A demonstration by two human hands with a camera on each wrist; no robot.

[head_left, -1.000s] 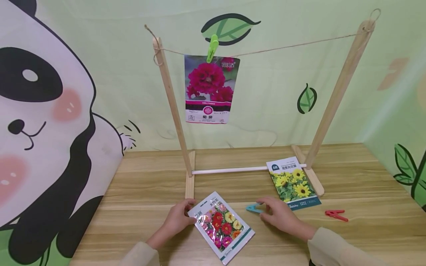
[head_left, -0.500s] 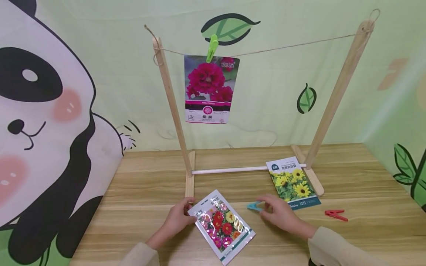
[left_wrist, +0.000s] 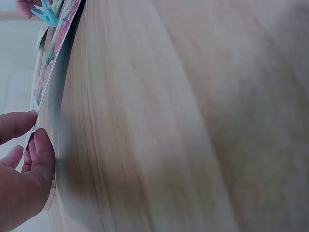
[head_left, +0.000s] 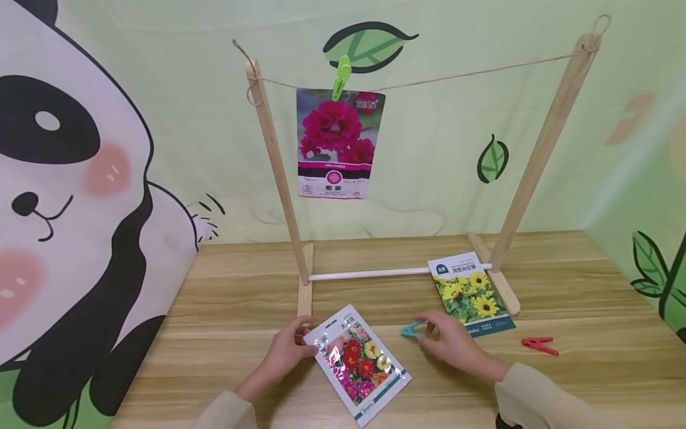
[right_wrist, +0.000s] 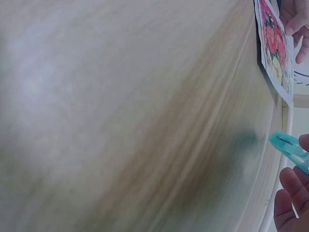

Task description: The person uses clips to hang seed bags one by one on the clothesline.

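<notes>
My left hand (head_left: 286, 351) pinches the upper left corner of a seed packet (head_left: 358, 364) printed with red, pink and yellow flowers. In the left wrist view, thumb and fingers meet at the packet's edge, and the packet slants up from the wooden table. To the right of it, my right hand (head_left: 455, 342) holds a blue clothespin (head_left: 410, 329) between thumb and fingers. The clothespin (right_wrist: 288, 149) points toward the packet in the right wrist view, just over the tabletop. A hollyhock seed packet (head_left: 337, 143) hangs from a string (head_left: 455, 76) under a green clothespin (head_left: 342, 78).
Two wooden posts (head_left: 546, 149) on flat feet, joined by a white rod (head_left: 370, 274), carry the string. A sunflower packet (head_left: 471, 295) leans over the rod's right end. Near it on the table (head_left: 230, 286) lies a red clothespin (head_left: 540, 345). Behind stands a panda-printed backdrop (head_left: 214, 119).
The flower packet's upper edge has risen slightly and tilted in my left hand. My right hand has lifted the blue clothespin a little and shifted slightly right.
</notes>
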